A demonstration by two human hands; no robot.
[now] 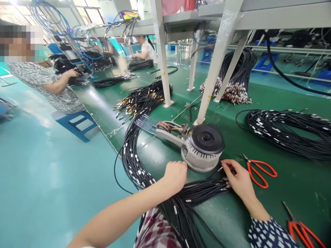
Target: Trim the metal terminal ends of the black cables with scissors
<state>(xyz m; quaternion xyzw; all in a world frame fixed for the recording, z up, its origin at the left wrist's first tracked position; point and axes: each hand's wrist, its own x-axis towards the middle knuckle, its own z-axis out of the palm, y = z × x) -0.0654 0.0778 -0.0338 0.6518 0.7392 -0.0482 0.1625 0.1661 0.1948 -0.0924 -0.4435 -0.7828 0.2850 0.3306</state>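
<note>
My left hand [176,176] is closed in a loose fist over a thick bundle of black cables [134,162] that drapes off the table's near edge; what its fingers grip is hidden. My right hand [239,179] pinches a thin black cable [216,172] by its end, just in front of the grey tape dispenser [200,144]. The bundle's connector ends [222,182] lie between my two hands.
Red-handled scissors [260,170] lie right of my right hand, another pair [302,230] at the lower right. More cable coils [289,132] and bundles [232,82] cover the green table [297,186]. White frame legs [214,69] stand behind the dispenser. Other people work at the far left.
</note>
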